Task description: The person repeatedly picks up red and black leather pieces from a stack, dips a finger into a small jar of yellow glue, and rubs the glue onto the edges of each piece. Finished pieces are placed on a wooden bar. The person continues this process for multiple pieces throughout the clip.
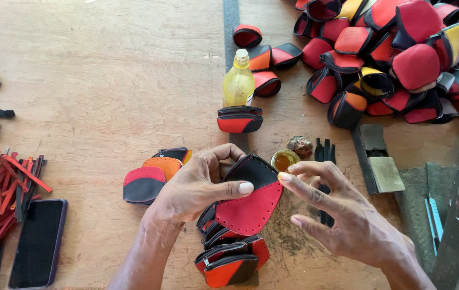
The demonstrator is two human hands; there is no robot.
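- Clearly the black-and-red leather panel [251,196] is thin, light and pliant; it lies over the left hand [200,185], thumb pinning its face and fingers curled beneath, above the table [106,91] near its front edge
- Judging by the stitch holes round its rim, the flat middle or the far edge is the safer place to grip, since the edge nearest the other hand looks to be getting glue and would be tacky
- Right hand [337,215] is spread, fingers fanned, its forefinger tip touching the panel's right edge; it holds nothing
- One small open tin [285,159] of amber paste sits just behind the panel, one crusted lid [300,146] beside it
- One yellow bottle [238,81] stands further back
- Finished pouches: one under the bottle, a stack of several below the hands, too overlapped to count
- Three loose panels [154,174] lie left of the hand
- Red and black strips [4,188] and one dark phone [38,241] lie far left; a heap of pouches [401,59], dozens, fills the back right
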